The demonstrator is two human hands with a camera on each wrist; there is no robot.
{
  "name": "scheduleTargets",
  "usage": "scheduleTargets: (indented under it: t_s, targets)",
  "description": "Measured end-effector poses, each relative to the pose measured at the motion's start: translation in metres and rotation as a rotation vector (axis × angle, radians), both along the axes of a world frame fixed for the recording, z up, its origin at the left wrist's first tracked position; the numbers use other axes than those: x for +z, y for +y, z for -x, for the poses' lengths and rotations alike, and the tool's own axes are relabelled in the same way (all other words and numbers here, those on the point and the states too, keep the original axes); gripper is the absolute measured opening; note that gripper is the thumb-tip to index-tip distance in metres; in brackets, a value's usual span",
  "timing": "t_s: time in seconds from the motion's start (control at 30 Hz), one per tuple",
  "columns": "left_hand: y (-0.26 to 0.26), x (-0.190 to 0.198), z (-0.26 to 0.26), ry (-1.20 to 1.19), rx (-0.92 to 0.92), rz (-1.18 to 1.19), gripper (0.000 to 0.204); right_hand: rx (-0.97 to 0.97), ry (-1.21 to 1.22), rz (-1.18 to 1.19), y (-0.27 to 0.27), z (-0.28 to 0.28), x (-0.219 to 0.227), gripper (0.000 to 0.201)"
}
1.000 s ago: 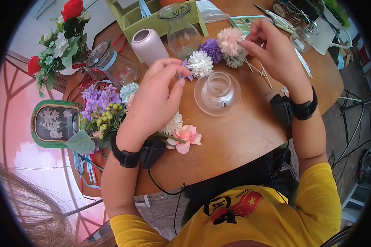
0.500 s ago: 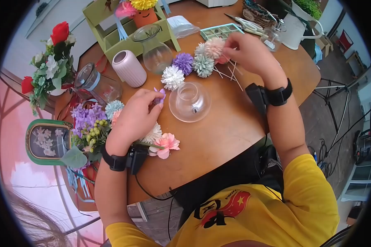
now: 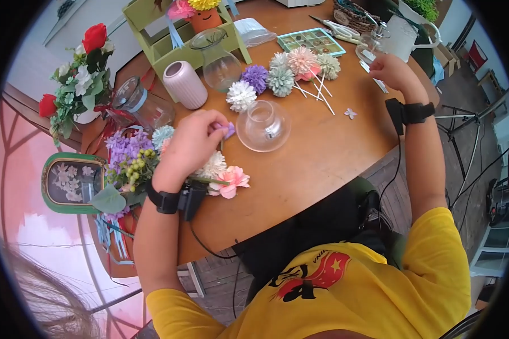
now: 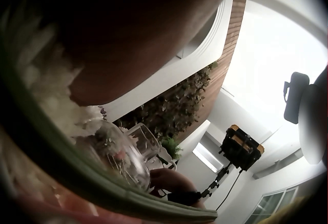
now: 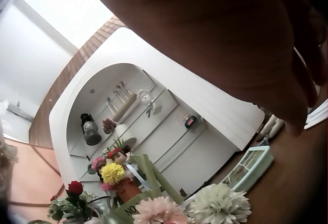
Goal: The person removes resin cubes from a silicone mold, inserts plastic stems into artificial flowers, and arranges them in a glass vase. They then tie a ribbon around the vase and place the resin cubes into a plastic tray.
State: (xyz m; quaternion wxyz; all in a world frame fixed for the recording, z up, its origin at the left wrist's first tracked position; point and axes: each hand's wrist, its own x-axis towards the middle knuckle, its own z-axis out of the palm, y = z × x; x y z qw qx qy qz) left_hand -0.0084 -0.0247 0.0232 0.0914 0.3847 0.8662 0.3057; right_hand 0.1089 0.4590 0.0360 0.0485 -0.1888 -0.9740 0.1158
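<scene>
My left hand pinches a small purple flower between thumb and fingertips, just left of a clear round glass vase. Under its wrist lie cream and pink artificial flowers, one with a green stem. Over toward the right side of the table, my right hand hovers with loosely bent fingers at several thin white sticks; the right wrist view has the fingers pointing down beside them. A bunch of pompom flowers on white sticks lies between the hands. Near it is a single pale lilac blossom.
Behind the vase stand a ribbed pink vase, a clear glass vase and a green wooden stand. Purple flowers and green berries crowd the left side. A compartment box, scissors and a spray bottle line the back right.
My right hand has left the pompom flowers and moved right to the white sticks. The pompom bunch is now uncovered. The left hand keeps the purple flower, now lower and left of the glass vase.
</scene>
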Motion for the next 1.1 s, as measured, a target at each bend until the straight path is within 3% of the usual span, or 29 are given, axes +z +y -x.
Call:
scheduleTargets:
  t_s: [0.1,0.2,0.3,0.43,0.6,0.73,0.93,1.07,1.1]
  targets:
    - [0.004,0.021,-0.010,0.099,0.076,-0.097,0.011,0.030,-0.084,-0.240,0.033,0.012,-0.026,0.020]
    - [0.000,0.045,-0.021,0.286,0.026,-0.254,0.011,-0.041,-0.086,-0.054,0.007,0.002,-0.017,0.018]
    - [0.004,0.049,-0.033,0.015,0.043,-0.588,0.011,-0.078,-0.092,-0.023,0.008,0.005,-0.021,0.017]
    - [0.011,0.030,-0.042,-0.346,0.060,-0.723,0.010,-0.034,-0.058,-0.072,0.010,0.012,-0.027,0.016]
    - [0.026,-0.006,-0.039,-0.586,0.088,-1.055,0.019,-0.034,-0.060,-0.101,0.002,0.023,-0.028,0.016]
    - [0.024,-0.015,-0.052,-0.648,0.131,-1.060,0.023,-0.055,-0.058,-0.075,-0.001,0.029,-0.028,0.018]
    - [0.019,-0.008,-0.059,-0.533,0.075,-1.071,0.029,-0.028,-0.039,-0.008,-0.004,0.024,-0.021,0.021]
    - [0.021,-0.008,-0.064,-0.473,0.077,-1.048,0.032,0.066,0.023,-0.062,-0.004,0.022,-0.020,0.021]
    - [0.022,-0.007,-0.064,-0.481,0.080,-1.058,0.033,0.084,0.133,-0.071,-0.005,0.022,-0.022,0.021]
